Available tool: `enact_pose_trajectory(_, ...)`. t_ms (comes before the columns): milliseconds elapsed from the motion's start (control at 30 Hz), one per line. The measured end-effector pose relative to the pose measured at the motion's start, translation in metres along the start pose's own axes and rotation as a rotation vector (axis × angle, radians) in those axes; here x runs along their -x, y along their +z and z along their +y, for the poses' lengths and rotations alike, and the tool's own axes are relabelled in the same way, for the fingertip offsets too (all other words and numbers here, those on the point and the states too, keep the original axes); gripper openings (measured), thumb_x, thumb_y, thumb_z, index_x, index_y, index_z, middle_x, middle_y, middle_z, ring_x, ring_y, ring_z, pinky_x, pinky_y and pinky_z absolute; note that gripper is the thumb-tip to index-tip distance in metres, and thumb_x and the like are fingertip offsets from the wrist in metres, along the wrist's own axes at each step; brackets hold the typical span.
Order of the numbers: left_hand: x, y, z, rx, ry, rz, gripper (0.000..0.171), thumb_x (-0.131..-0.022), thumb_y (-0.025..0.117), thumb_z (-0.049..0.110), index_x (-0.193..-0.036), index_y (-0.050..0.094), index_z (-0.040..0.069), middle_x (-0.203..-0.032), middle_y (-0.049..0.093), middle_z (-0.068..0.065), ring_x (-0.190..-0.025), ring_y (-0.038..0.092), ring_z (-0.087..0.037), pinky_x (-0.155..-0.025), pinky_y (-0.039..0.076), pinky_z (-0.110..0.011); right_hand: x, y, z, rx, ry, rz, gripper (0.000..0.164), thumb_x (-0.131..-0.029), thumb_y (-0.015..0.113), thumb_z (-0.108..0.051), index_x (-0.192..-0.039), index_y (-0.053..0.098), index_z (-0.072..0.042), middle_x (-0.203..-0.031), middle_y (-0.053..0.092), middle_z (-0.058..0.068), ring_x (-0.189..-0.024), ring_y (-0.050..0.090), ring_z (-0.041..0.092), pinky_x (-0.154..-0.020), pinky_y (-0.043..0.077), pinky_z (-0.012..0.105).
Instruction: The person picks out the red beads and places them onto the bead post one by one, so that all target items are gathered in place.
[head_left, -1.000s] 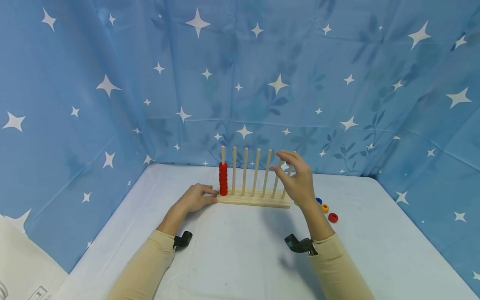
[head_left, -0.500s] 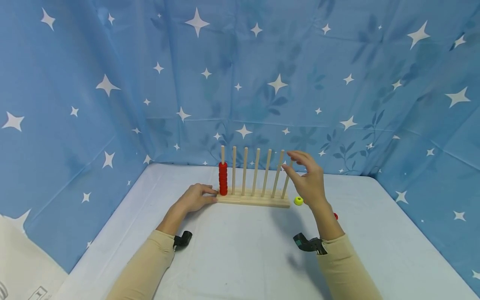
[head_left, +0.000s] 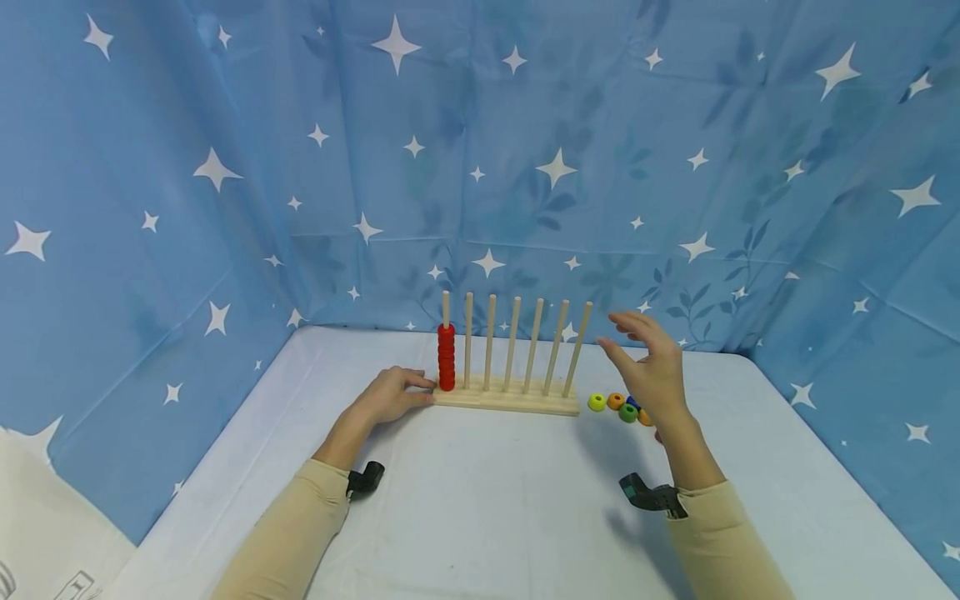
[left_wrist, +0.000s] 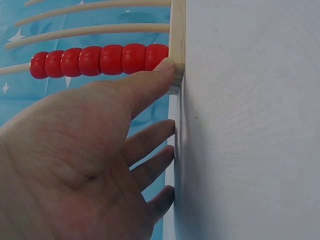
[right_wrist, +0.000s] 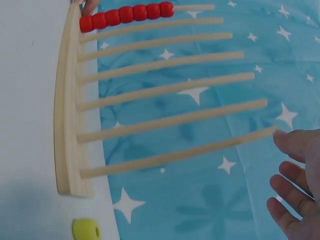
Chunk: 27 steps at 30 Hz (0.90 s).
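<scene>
A wooden bead rack [head_left: 525, 403] stands on the table with a row of upright pegs. Several red beads [head_left: 446, 358] are stacked on its leftmost peg, whose top sticks out bare; the other pegs carry nothing. My left hand [head_left: 388, 396] holds the left end of the base, thumb [left_wrist: 157, 75] against the wood beside the lowest bead. Raised to the right of the rack, my right hand [head_left: 652, 371] holds nothing, thumb and fingers apart. In the right wrist view its thumb [right_wrist: 290, 142] overlaps the tip of the rightmost peg.
Loose beads lie on the white tabletop [head_left: 480, 500] right of the rack: yellow [head_left: 597, 402], green [head_left: 628, 412], orange [head_left: 616, 401] and blue among them. My right hand and wrist partly cover this group. A blue star-patterned curtain [head_left: 480, 183] hangs behind the table.
My right hand has moved rightward, away from in front of the right pegs and past the rack's end, uncovering more loose beads. My left hand stays at the base.
</scene>
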<state>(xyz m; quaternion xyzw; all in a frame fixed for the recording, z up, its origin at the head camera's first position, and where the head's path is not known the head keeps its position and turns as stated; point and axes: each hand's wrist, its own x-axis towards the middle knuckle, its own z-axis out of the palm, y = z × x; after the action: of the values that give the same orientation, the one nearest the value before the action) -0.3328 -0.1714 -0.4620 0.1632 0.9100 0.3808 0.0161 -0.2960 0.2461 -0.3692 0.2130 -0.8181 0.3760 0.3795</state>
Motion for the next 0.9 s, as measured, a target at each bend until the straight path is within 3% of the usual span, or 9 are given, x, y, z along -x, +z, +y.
enact_pose_trajectory(367,0.002,0.000,0.001,-0.005,-0.009,-0.007,0.032,-0.096,0.076,0.025,-0.125,0.078,0.013,-0.150,0.058,-0.019,-0.145,0.047,-0.044,-0.119,0.038,-0.058,0.012,-0.020,0.021,0.057,0.085,-0.075,0.040,-0.093,0.079,-0.010,-0.132,0.071,-0.008,-0.132,0.069,0.013,-0.112,0.067,0.033,-0.090,0.043,0.004)
enact_pose_trajectory(767,0.001,0.000,0.000,-0.008,0.004,-0.002,0.031,-0.096,0.075,0.025,-0.125,0.078,0.013,-0.150,0.058,-0.021,-0.145,0.046,-0.045,-0.119,0.038,-0.059,0.016,-0.034,0.041,0.080,0.153,-0.173,0.041,-0.096,0.076,-0.017,-0.135,0.068,-0.006,-0.132,0.068,0.016,-0.111,0.066,0.033,-0.089,0.044,0.004)
enact_pose_trajectory(900,0.002,0.000,0.000,0.001,0.007,0.003,0.031,-0.096,0.076,0.025,-0.124,0.078,0.013,-0.149,0.058,-0.021,-0.145,0.047,-0.045,-0.119,0.038,-0.059,0.019,-0.036,0.049,0.088,0.178,-0.203,0.041,-0.097,0.076,-0.019,-0.135,0.067,-0.005,-0.132,0.067,0.018,-0.111,0.067,0.033,-0.090,0.048,0.010)
